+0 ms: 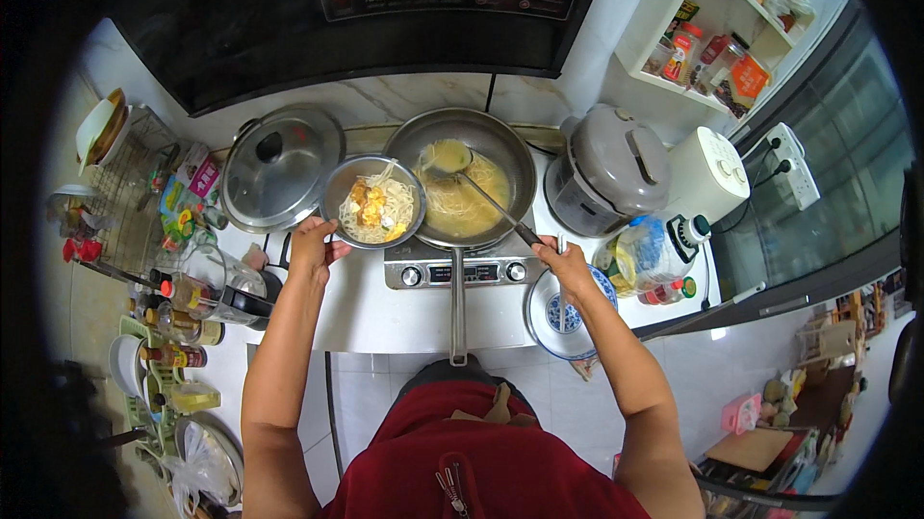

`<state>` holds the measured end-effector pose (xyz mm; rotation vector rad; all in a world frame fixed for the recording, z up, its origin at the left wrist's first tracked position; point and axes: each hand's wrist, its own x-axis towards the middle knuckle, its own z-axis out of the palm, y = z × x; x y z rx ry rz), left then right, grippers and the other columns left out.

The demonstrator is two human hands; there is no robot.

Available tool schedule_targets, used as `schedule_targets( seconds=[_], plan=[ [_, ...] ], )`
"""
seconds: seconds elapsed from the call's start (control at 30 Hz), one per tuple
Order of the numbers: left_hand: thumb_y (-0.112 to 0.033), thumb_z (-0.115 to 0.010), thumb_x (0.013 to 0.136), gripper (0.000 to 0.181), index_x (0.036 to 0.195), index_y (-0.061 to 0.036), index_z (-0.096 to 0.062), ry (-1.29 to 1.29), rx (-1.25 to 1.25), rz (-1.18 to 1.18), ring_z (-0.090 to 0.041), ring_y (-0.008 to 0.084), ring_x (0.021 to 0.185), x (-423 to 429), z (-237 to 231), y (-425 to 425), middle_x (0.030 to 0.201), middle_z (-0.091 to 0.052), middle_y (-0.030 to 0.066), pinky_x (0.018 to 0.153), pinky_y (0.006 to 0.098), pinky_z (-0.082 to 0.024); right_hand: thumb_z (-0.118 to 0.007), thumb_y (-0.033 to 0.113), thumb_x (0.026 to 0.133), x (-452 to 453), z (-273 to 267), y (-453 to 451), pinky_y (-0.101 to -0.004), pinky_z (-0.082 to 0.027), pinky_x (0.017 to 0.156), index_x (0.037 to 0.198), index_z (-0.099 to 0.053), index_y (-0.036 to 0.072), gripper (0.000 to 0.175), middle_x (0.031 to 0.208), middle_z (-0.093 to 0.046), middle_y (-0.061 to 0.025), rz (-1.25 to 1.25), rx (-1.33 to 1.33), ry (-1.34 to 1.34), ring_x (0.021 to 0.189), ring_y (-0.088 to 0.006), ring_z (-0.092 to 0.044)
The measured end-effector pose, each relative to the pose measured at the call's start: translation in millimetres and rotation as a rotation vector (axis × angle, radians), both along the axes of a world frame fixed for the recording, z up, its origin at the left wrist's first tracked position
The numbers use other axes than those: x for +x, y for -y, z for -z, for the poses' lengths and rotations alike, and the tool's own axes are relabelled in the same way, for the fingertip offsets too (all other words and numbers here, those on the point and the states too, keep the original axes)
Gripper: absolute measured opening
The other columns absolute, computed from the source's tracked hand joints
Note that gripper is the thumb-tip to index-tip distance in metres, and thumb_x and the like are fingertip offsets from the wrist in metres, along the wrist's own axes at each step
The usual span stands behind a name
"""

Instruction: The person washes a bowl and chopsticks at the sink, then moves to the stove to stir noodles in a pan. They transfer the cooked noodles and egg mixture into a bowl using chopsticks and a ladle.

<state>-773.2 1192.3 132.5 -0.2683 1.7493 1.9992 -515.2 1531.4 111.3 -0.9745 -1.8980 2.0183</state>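
My left hand [315,248] grips the rim of a steel bowl [333,190], which is tilted beside the wok. Noodles [393,205] and pieces of cooked egg [369,205] lie in the bowl. My right hand [567,266] is closed around the dark handle of a ladle [485,195]; chopsticks [562,302] appear to be held in the same hand. The ladle's cup, with yellowish broth in it, is over the wok [520,165]. More noodles sit in broth [462,214] inside the wok, on an induction cooker [462,273].
A large glass lid [289,179] leans left of the bowl. Right of the wok stand a grey pressure cooker [617,165] and an oil jug [650,252]. A blue-patterned plate [535,313] lies at the counter's front edge. The wok's handle [458,317] juts toward me. Bottles [184,324] crowd the left.
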Motion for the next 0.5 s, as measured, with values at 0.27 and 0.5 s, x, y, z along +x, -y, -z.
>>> schedule_targets(
  seconds=[0.27, 0.5],
  plan=[
    [-0.007, -0.06, 0.087, 0.011, 0.081, -0.008, -0.052, -0.012, 0.028, -0.011, -0.06, 0.0178, 0.052, 2, -5, -19, 0.07, -0.061, 0.009, 0.048, 0.031, -0.058, -0.072, 0.015, 0.082, 4, -59, -7, -0.0212, -0.039, 0.068, 0.101, -0.066, -0.003, 0.027, 0.08, -0.06, 0.0024, -0.004, 0.262, -0.053, 0.072, -0.0059, -0.051],
    [-0.007, -0.061, 0.086, 0.012, 0.082, -0.008, -0.05, 0.036, 0.07, -0.013, -0.063, 0.02, 0.054, -1, 4, -43, 0.073, -0.062, 0.0107, 0.049, 0.0317, -0.058, -0.07, 0.014, 0.083, 17, -111, 11, -0.0223, -0.041, 0.065, 0.102, -0.068, -0.002, 0.025, 0.078, -0.06, 0.0021, -0.126, 0.592, 0.085, 0.071, -0.0061, -0.051]
  ],
)
